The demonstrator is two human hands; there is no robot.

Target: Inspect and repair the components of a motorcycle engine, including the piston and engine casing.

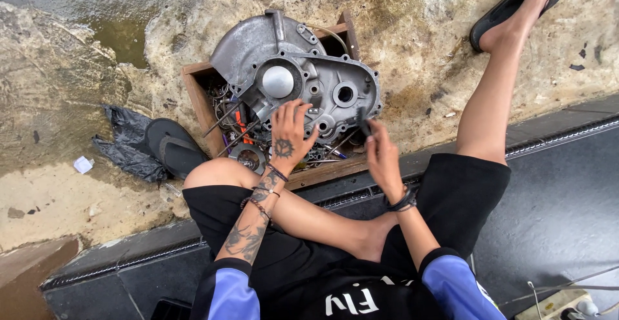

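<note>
Engine cover (303, 78) lay on parts crate (196, 94) on floor. Left hand (288, 136), fingers spread, pressed its lower edge; right hand (380, 152) pinched a small dark tool (363, 121). Fitting step prob.; next needs tool lined w/ a hole.

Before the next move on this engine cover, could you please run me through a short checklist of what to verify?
1. Engine cover rests on the wooden box: ok.
2. Left hand steadies the cover's lower edge: ok.
3. Right hand grips a small dark tool: ok.
4. Tool tip seated on a fastener: cannot tell.
5. Loose tools kept inside the box: ok.
6. Sandal lies apart from the hands: ok.
</note>
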